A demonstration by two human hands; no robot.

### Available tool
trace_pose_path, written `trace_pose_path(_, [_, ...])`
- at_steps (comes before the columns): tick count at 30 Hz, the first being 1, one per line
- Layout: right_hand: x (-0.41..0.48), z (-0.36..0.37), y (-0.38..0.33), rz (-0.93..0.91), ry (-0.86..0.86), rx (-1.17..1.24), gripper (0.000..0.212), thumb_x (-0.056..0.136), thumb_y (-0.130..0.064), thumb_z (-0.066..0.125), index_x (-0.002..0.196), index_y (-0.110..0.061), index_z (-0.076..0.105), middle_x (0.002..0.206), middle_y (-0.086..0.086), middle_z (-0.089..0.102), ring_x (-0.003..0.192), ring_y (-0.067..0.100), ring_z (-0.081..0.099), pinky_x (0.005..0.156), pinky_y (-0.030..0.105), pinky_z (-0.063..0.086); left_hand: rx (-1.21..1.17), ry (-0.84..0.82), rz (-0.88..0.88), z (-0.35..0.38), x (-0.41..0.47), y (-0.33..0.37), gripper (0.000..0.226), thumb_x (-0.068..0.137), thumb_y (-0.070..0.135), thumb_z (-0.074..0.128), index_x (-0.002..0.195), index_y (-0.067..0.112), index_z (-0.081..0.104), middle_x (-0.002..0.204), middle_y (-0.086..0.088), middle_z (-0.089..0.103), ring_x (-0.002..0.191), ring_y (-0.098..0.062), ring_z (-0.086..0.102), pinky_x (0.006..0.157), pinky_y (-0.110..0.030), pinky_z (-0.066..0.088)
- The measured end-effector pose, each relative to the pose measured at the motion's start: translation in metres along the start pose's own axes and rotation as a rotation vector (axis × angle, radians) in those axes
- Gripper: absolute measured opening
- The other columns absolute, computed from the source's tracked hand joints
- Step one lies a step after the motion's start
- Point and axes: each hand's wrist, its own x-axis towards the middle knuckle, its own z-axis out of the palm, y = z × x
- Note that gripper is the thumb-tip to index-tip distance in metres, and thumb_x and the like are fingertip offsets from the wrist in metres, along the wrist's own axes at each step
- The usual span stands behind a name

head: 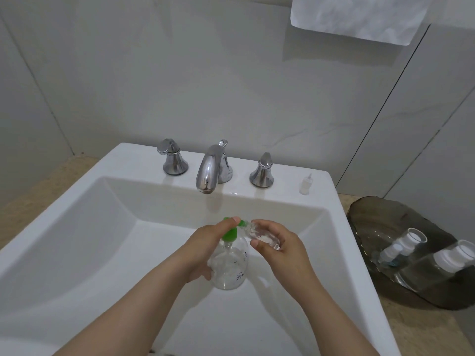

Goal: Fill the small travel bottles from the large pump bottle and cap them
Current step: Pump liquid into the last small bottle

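grey tiled wall (231, 73); white sink (339, 227), chrome faucet (209, 170)

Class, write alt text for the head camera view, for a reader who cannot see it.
Over a white sink, the left hand grips a clear pump bottle, one finger on its green pump, while the right hand holds a small travel bottle tilted, mouth at the nozzle. More small bottles lie in a dark tray at the right.

Left hand (205, 249), right hand (281, 246) close together, fingers curled.

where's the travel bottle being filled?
Travel bottle: head view, centre, over the sink, held in the right hand, mouth at the green pump spout.
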Motion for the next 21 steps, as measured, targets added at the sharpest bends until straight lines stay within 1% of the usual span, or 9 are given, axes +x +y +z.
trace_pose_path(2, [0.0002, -0.0002, 0.0006, 0.002, -0.001, -0.010, 0.032, 0.085, -0.010, 0.069, 0.105, -0.035, 0.066, 0.104, -0.017, 0.069, 0.100, -0.008, 0.060, 0.090, 0.015, 0.045, 0.004, 0.007, 0.000, 0.0000, 0.0008, -0.0006, 0.085, 0.052, 0.074, 0.064, 0.123, 0.027, 0.064, 0.136, -0.002, 0.054, 0.124, -0.037, 0.051, 0.099, -0.063, 0.043])
trace_pose_path(5, [0.0007, 0.0002, 0.0002, 0.005, -0.006, -0.016, 0.032, 0.085, -0.010, 0.069, 0.106, -0.034, 0.066, 0.105, -0.017, 0.069, 0.102, -0.008, 0.059, 0.090, 0.015, 0.045, 0.011, 0.005, 0.001, 0.0008, 0.0008, -0.0009, 0.092, 0.048, 0.077, 0.064, 0.125, 0.027, 0.063, 0.136, -0.003, 0.054, 0.123, -0.037, 0.052, 0.098, -0.063, 0.044])
trace_pose_path(9, [0.0006, 0.0002, -0.0010, 0.005, -0.010, -0.014, 0.031, 0.086, -0.010, 0.069, 0.106, -0.034, 0.066, 0.104, -0.016, 0.069, 0.100, -0.010, 0.059, 0.086, 0.010, 0.045, 0.010, 0.006, -0.004, -0.0003, 0.0028, -0.0019, 0.094, 0.046, 0.078, 0.062, 0.125, 0.027, 0.062, 0.135, -0.003, 0.054, 0.121, -0.036, 0.053, 0.097, -0.060, 0.046])
trace_pose_path(12, [0.0004, 0.0005, -0.0019, -0.001, -0.016, -0.002, 0.031, 0.086, -0.010, 0.069, 0.107, -0.032, 0.066, 0.104, -0.014, 0.070, 0.100, -0.009, 0.060, 0.085, 0.009, 0.045, 0.012, -0.008, -0.019, -0.0012, 0.0024, -0.0022, 0.103, 0.042, 0.083, 0.062, 0.130, 0.030, 0.059, 0.140, -0.002, 0.051, 0.126, -0.038, 0.049, 0.100, -0.064, 0.042])
trace_pose_path(14, [0.0002, 0.0004, -0.0028, -0.011, -0.009, 0.013, 0.031, 0.086, -0.010, 0.069, 0.108, -0.031, 0.067, 0.104, -0.013, 0.070, 0.100, -0.007, 0.061, 0.084, 0.009, 0.045, 0.005, -0.013, -0.033, -0.0015, 0.0023, -0.0028, 0.107, 0.043, 0.086, 0.060, 0.134, 0.031, 0.055, 0.143, 0.000, 0.048, 0.131, -0.038, 0.045, 0.102, -0.064, 0.039])
trace_pose_path(17, [0.0005, -0.0001, -0.0042, -0.031, 0.002, 0.029, 0.030, 0.086, -0.010, 0.070, 0.107, -0.031, 0.067, 0.102, -0.013, 0.071, 0.099, -0.007, 0.062, 0.081, 0.005, 0.044, -0.003, -0.023, -0.035, -0.0020, 0.0008, -0.0019, 0.105, 0.048, 0.088, 0.056, 0.136, 0.032, 0.054, 0.144, 0.001, 0.048, 0.133, -0.037, 0.044, 0.103, -0.065, 0.038])
trace_pose_path(21, [0.0005, 0.0001, -0.0046, -0.035, 0.002, 0.027, 0.031, 0.086, -0.011, 0.070, 0.108, -0.032, 0.066, 0.103, -0.012, 0.071, 0.099, -0.006, 0.062, 0.081, 0.005, 0.044, -0.006, -0.030, -0.038, -0.0029, 0.0014, -0.0018, 0.109, 0.042, 0.087, 0.060, 0.137, 0.033, 0.053, 0.145, 0.002, 0.047, 0.136, -0.036, 0.042, 0.103, -0.067, 0.035])
